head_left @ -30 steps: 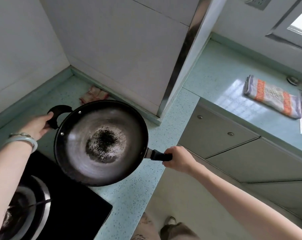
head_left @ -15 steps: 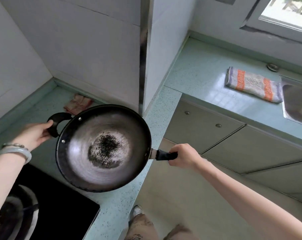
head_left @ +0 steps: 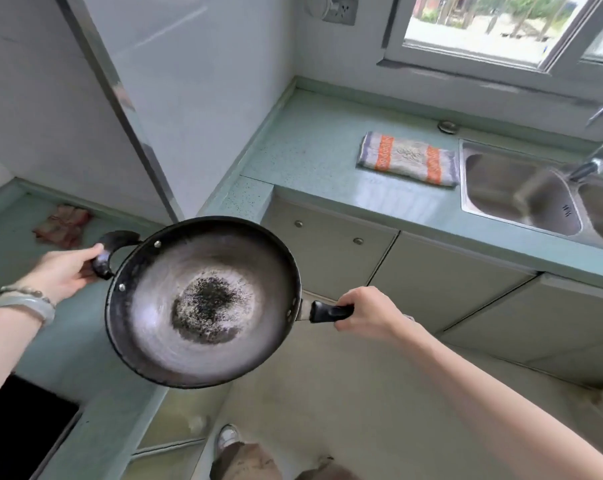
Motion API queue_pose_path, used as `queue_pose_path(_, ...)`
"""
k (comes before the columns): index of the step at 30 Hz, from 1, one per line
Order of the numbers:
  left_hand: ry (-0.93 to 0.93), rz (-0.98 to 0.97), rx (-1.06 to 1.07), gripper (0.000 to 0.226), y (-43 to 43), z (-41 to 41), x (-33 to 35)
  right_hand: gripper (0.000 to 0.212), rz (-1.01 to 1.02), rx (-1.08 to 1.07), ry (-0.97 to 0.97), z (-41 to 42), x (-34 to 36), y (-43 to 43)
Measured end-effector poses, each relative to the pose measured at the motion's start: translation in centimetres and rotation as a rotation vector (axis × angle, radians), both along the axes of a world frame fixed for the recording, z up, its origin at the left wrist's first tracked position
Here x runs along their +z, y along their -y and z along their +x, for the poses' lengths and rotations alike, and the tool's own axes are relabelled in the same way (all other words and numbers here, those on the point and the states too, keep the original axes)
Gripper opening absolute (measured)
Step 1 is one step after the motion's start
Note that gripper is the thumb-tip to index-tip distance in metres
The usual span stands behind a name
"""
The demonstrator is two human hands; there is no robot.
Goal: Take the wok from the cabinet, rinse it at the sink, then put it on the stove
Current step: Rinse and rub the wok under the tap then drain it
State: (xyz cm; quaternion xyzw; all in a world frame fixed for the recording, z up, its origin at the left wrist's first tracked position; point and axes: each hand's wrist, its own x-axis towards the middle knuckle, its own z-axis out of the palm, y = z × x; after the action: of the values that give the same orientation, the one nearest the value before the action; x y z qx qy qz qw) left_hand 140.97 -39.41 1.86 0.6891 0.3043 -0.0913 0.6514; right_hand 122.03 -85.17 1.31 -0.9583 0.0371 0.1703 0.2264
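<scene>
Room: kitchen corner, pale walls, 1 window (head_left: 483,26) at 1 o'clock, beige floor (head_left: 327,393) at 6 o'clock.
Surface: 1 L-shaped countertop (head_left: 314,157), teal, speckled, glossy, over grey cabinet doors (head_left: 442,271) with 2 round metal knobs (head_left: 298,223).
Sink (head_left: 494,181): stainless steel, 2 basins, set in the counter at 3 o'clock; 1 curved metal faucet (head_left: 587,168) behind it.
Stove (head_left: 19,420): 1 black glass panel, 8 o'clock, only partly in view.
Wok (head_left: 203,303): 1, round, dark metal, rim black, inner wall worn grey, charred patch at the bottom. It is held level in the air at centre, over the counter edge and floor, well apart from the sink.
Towel (head_left: 407,157): 1, folded, grey with 2 orange bands, just beside the sink.
Rag (head_left: 63,225): 1, crumpled, pinkish, 9 o'clock.
Right hand (head_left: 369,313): fingers wrapped around the straight black handle (head_left: 329,312).
Left hand (head_left: 63,271): gripping the black loop handle (head_left: 106,251); 1 pale bangle (head_left: 26,306) at the wrist.
</scene>
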Motion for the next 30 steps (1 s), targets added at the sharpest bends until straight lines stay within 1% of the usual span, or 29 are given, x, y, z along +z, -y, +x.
queue_pose_path(3, -0.009, -0.010, -0.099, 0.019, 5.7, -0.3, 0.1, 0.011, 0.001, -0.057, 0.015, -2.9, 0.3, 5.4)
queue_pose_path(7, -0.031, -0.010, -0.228, 0.023, 13.4, -0.4, -0.1, 0.019, -0.004, -0.144, 0.021, -6.4, 0.9, 12.0)
queue_pose_path(13, -0.031, -0.030, -0.452, 0.019, 26.4, 0.8, 0.4, 0.012, 0.004, -0.316, 0.011, -11.4, 2.1, 21.5)
queue_pose_path(17, -0.018, -0.033, -0.571, 0.018, 35.4, 2.0, 0.9, 0.023, 0.000, -0.436, 0.003, -13.6, 2.1, 27.2)
queue_pose_path(23, -0.004, -0.071, -0.660, 0.014, 48.9, 5.8, 0.8, 0.022, 0.005, -0.600, -0.008, -14.3, 1.7, 35.6)
queue_pose_path(27, -0.005, -0.094, -0.719, 0.013, 57.0, 8.7, 1.1, 0.020, -0.019, -0.661, -0.016, -13.3, 2.1, 41.0)
queue_pose_path(30, 0.020, -0.116, -0.780, 0.007, 62.4, 10.6, 1.6, 0.016, -0.047, -0.699, -0.013, -12.3, 2.4, 44.8)
